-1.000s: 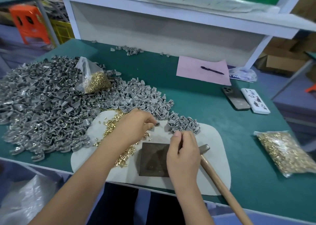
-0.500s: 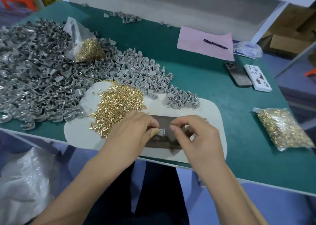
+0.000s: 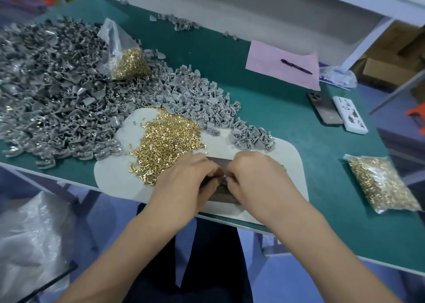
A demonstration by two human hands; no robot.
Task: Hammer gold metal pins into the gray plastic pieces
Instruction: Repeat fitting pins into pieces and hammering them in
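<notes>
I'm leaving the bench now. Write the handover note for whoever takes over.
Left hand and right hand: fingertips meet over the dark block on the white mat, pinching something small; what each holds is hidden.
Loose pins lie piled on the mat, left of the hands.
Gray pieces are heaped behind and to the left.
Bagged pins: one bag on the heap, another at right.
The hammer is not in view.
Done: cannot tell.
Left: seat the pin, hammer it, and work through the heap.
</notes>
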